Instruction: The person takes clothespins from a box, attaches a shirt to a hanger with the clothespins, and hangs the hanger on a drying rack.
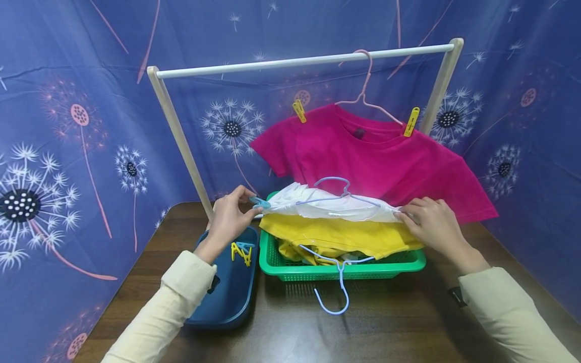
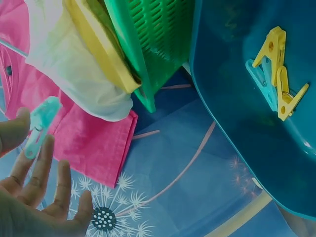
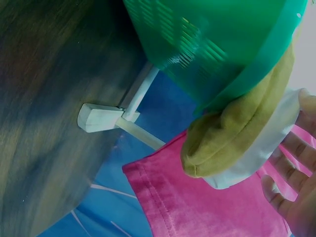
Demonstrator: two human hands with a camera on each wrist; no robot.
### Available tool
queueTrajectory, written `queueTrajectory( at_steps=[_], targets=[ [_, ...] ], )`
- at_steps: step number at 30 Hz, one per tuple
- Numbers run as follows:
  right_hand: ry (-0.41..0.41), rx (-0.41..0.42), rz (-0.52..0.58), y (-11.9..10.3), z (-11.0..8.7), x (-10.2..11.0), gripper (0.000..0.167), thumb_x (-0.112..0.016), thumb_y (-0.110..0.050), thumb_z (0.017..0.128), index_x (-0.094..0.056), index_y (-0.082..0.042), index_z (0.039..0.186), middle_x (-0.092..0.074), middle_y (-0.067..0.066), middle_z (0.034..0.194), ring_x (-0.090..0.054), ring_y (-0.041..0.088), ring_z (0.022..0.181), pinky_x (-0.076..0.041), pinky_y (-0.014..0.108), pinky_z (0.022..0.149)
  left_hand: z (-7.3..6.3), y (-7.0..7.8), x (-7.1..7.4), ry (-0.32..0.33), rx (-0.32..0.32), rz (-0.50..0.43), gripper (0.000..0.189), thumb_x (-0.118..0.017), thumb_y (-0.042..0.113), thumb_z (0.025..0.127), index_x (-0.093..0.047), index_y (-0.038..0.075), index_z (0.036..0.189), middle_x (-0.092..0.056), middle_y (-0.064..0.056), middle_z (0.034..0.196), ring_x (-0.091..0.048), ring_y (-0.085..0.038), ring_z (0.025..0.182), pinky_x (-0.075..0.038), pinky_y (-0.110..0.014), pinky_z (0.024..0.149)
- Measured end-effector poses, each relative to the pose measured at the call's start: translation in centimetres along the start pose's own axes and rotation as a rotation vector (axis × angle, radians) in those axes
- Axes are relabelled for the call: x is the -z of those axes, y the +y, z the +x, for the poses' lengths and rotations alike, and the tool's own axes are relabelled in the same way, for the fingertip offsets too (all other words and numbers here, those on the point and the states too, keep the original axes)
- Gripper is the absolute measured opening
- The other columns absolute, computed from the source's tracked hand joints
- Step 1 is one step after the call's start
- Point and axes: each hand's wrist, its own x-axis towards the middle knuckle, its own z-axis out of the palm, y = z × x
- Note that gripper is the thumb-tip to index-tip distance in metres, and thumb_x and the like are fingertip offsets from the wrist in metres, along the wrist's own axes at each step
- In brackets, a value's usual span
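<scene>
My left hand (image 1: 229,214) pinches a light blue clothespin (image 1: 260,202) between thumb and fingers, right at the left end of a white garment (image 1: 290,204). In the left wrist view the clothespin (image 2: 43,121) is seen side-on. At the garment's other end, my right hand (image 1: 428,222) grips the white fabric. A light blue hanger (image 1: 346,187) lies along the garment's upper edge, its hook pointing back. Beneath spreads a yellow garment (image 1: 336,233) over a green basket (image 1: 295,271). A second blue hanger (image 1: 340,276) sticks out from it, hook toward me.
Behind the basket stands a rack (image 1: 272,65), with a pink shirt (image 1: 376,159) on a pink hanger (image 1: 364,83), held by yellow clothespins (image 1: 411,122). A dark blue tub (image 1: 229,302) at left holds several clothespins (image 1: 242,252). All stand on a wooden table (image 1: 363,322).
</scene>
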Motion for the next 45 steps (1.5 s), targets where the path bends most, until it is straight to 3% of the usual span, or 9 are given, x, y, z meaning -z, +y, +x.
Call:
queueTrajectory(
  at_steps=[4, 13, 22, 28, 36, 45],
  targets=[
    [-0.002, 0.000, 0.002, 0.1, 0.0, -0.1, 0.022, -0.073, -0.023, 0.071, -0.072, -0.006, 0.086, -0.068, 0.009, 0.076, -0.057, 0.026, 0.070, -0.039, 0.037, 0.057, 0.1, 0.1, -0.3, 0.023, -0.043, -0.020, 0.026, -0.074, 0.020, 0.076, -0.061, 0.010, 0.097, -0.069, -0.006, 0.089, -0.062, -0.021, 0.082, -0.046, -0.037, 0.078],
    [0.003, 0.001, 0.004, 0.3, -0.1, -0.2, 0.022, -0.073, -0.022, 0.071, -0.073, -0.006, 0.086, -0.068, 0.008, 0.076, -0.057, 0.026, 0.070, -0.039, 0.038, 0.057, 0.4, 0.4, -1.1, 0.035, -0.065, -0.012, 0.022, -0.074, 0.018, 0.076, -0.064, 0.011, 0.094, -0.068, -0.006, 0.087, -0.050, -0.022, 0.082, -0.038, -0.036, 0.073],
    [0.011, 0.006, 0.003, 0.2, -0.2, -0.2, 0.021, -0.073, -0.022, 0.071, -0.073, -0.007, 0.085, -0.068, 0.008, 0.075, -0.057, 0.026, 0.069, -0.039, 0.038, 0.057, 0.9, 0.5, -2.1, 0.035, -0.130, 0.029, 0.016, -0.074, 0.019, 0.076, -0.064, 0.014, 0.088, -0.063, 0.001, 0.073, -0.051, -0.024, 0.090, -0.036, -0.042, 0.077],
    [-0.007, -0.007, 0.005, 0.1, -0.2, -0.1, 0.022, -0.073, -0.022, 0.071, -0.073, -0.006, 0.086, -0.069, 0.009, 0.077, -0.057, 0.026, 0.071, -0.039, 0.037, 0.057, 1.2, 0.7, -2.4, 0.031, -0.171, 0.070, 0.014, -0.074, 0.019, 0.075, -0.063, 0.015, 0.083, -0.058, 0.003, 0.064, -0.050, -0.022, 0.084, -0.035, -0.042, 0.075],
    [0.005, 0.002, 0.008, 0.3, -0.2, -0.2, 0.020, -0.074, -0.021, 0.071, -0.074, -0.007, 0.085, -0.068, 0.009, 0.075, -0.057, 0.027, 0.070, -0.040, 0.038, 0.058, 1.6, 1.0, -2.9, -0.016, -0.200, 0.127, 0.012, -0.073, 0.018, 0.076, -0.063, 0.016, 0.083, -0.068, 0.002, 0.080, -0.051, -0.021, 0.085, -0.038, -0.048, 0.083],
    [0.009, 0.010, 0.010, 0.3, -0.2, -0.3, 0.019, -0.075, -0.021, 0.070, -0.074, -0.007, 0.084, -0.068, 0.009, 0.074, -0.057, 0.026, 0.070, -0.040, 0.038, 0.057, 2.1, 0.9, -3.6, -0.036, -0.215, 0.156, 0.013, -0.075, 0.016, 0.075, -0.063, 0.016, 0.081, -0.067, 0.002, 0.079, -0.051, -0.020, 0.085, -0.037, -0.045, 0.079]
  ],
)
